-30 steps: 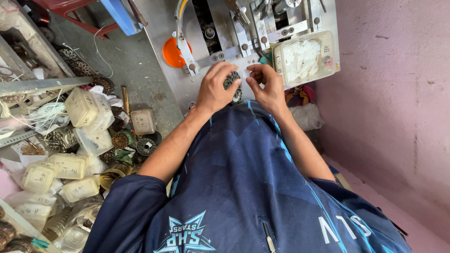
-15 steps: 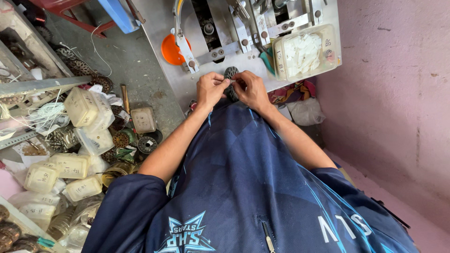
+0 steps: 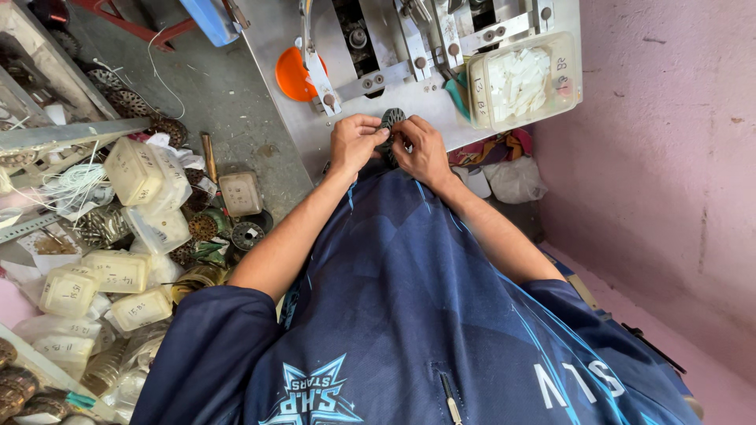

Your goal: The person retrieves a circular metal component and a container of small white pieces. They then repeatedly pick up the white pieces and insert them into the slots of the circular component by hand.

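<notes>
My left hand (image 3: 354, 140) and my right hand (image 3: 422, 149) meet at the near edge of a grey metal machine table (image 3: 276, 31). Between their fingertips I hold a small dark round toothed metal part (image 3: 390, 124), like a motor core. Both hands grip it from either side, with the fingers covering most of it. Just behind the part stand the machine's metal brackets and slides (image 3: 417, 39). A clear plastic box of white paper slips (image 3: 524, 79) sits right of my hands on the machine.
An orange disc (image 3: 293, 75) lies on the machine table at the left. On the floor at my left are several translucent plastic boxes (image 3: 146, 177), wire coils and round metal cores (image 3: 203, 227). A pink wall (image 3: 669, 157) stands close on the right.
My hands have drawn slightly back towards me from the machine with the round part, and they now close more tightly around it.
</notes>
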